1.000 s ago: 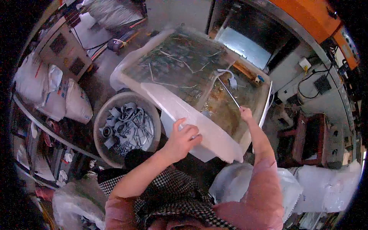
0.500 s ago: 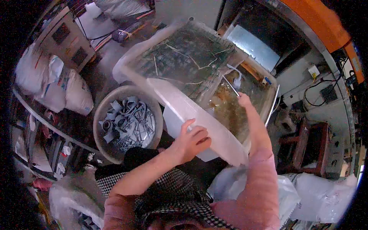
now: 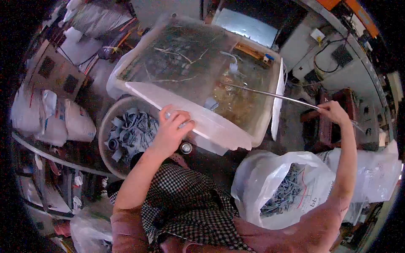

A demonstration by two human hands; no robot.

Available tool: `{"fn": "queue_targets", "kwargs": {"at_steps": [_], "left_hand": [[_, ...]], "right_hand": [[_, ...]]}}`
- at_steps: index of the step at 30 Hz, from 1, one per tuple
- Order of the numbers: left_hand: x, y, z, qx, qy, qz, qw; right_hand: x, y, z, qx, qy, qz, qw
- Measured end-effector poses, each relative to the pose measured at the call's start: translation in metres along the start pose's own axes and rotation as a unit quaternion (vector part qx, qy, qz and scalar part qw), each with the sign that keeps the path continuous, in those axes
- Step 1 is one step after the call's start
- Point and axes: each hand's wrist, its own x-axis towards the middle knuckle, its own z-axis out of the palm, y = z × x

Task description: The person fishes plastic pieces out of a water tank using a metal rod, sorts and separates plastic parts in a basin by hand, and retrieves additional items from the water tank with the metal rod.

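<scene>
My right hand (image 3: 334, 112), out to the right, is closed round the near end of a long thin metal rod (image 3: 282, 97). The rod's far end reaches over the tub's rim into the brownish water. My left hand (image 3: 174, 126) has its fingers curled at the near edge of a pale sheet (image 3: 198, 120) along the tub's front; whether it grips the edge is unclear. A curved grey piece (image 3: 233, 66) and another small grey piece (image 3: 211, 103) lie in the right part of the water-filled tub (image 3: 275, 84). Thin pale strips lie over the left part.
A round bin (image 3: 106, 145) of grey strips and scraps stands left of the tub. An open white bag (image 3: 253, 185) of grey pieces is at the lower right. A small can (image 3: 185, 147) stands below the sheet. Filled sacks (image 3: 78, 122) are at the left, a reddish-brown frame (image 3: 322, 126) at the right.
My right hand has moved right and back, drawing the rod partly out over the rim. The view has shifted, my left hand stays by the sheet, and the bag's contents now show.
</scene>
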Motion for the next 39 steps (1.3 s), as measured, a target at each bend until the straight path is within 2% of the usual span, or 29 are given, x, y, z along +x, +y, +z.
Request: {"fn": "queue_targets", "kwargs": {"at_steps": [4, 5, 6, 8, 10, 12, 22, 24, 27, 28, 30, 31, 33, 34, 36, 39], "left_hand": [[0.0, 0.003, 0.001, -0.002, -0.011, -0.003, 1.0], [0.001, 0.003, 0.003, -0.001, -0.01, -0.004, 1.0], [0.002, 0.004, 0.004, -0.002, -0.011, -0.001, 1.0], [0.002, 0.007, 0.006, 0.012, 0.009, -0.013, 1.0], [0.002, 0.007, 0.006, 0.01, 0.009, -0.011, 1.0], [0.001, 0.006, 0.004, 0.012, 0.009, -0.012, 1.0], [-0.002, 0.002, 0.006, 0.006, 0.015, -0.012, 1.0], [-0.001, 0.005, 0.007, 0.004, 0.014, -0.009, 1.0], [0.001, 0.008, 0.006, 0.012, 0.01, -0.016, 1.0], [0.0, 0.008, 0.007, 0.017, 0.001, -0.018, 1.0], [-0.002, 0.006, 0.008, 0.022, -0.008, -0.02, 1.0], [-0.004, 0.006, 0.009, 0.015, -0.008, -0.02, 1.0], [-0.007, 0.005, 0.009, 0.006, -0.01, -0.024, 1.0], [-0.009, 0.006, 0.008, 0.009, -0.011, -0.024, 1.0], [-0.01, 0.009, 0.008, 0.011, -0.015, -0.023, 1.0], [-0.011, 0.012, 0.003, 0.019, -0.024, -0.03, 0.999]], "right_hand": [[-0.036, 0.022, -0.007, 0.053, -0.063, 0.011, 0.997], [-0.041, 0.019, -0.007, 0.085, -0.098, 0.044, 0.991], [-0.04, 0.023, -0.001, 0.087, -0.098, 0.047, 0.99], [-0.034, 0.026, 0.017, 0.072, -0.077, -0.03, 0.994], [-0.03, 0.018, 0.033, 0.088, -0.092, -0.017, 0.992], [-0.024, 0.015, 0.054, 0.161, -0.076, -0.009, 0.984], [-0.044, 0.032, 0.009, 0.098, -0.121, 0.044, 0.987], [-0.039, 0.032, 0.023, 0.151, -0.116, -0.014, 0.982], [-0.03, 0.02, 0.055, 0.167, -0.09, -0.032, 0.981], [-0.028, 0.011, 0.064, 0.177, -0.104, 0.029, 0.978], [-0.012, 0.02, 0.101, 0.191, -0.089, -0.043, 0.977], [-0.008, 0.016, 0.113, 0.19, -0.088, -0.045, 0.977], [-0.004, 0.0, 0.127, 0.152, -0.01, -0.139, 0.979], [-0.001, -0.011, 0.129, 0.153, -0.014, -0.14, 0.978], [0.007, -0.035, 0.128, 0.114, -0.103, -0.042, 0.987], [0.033, -0.033, 0.148, 0.115, -0.086, -0.051, 0.988]]}}
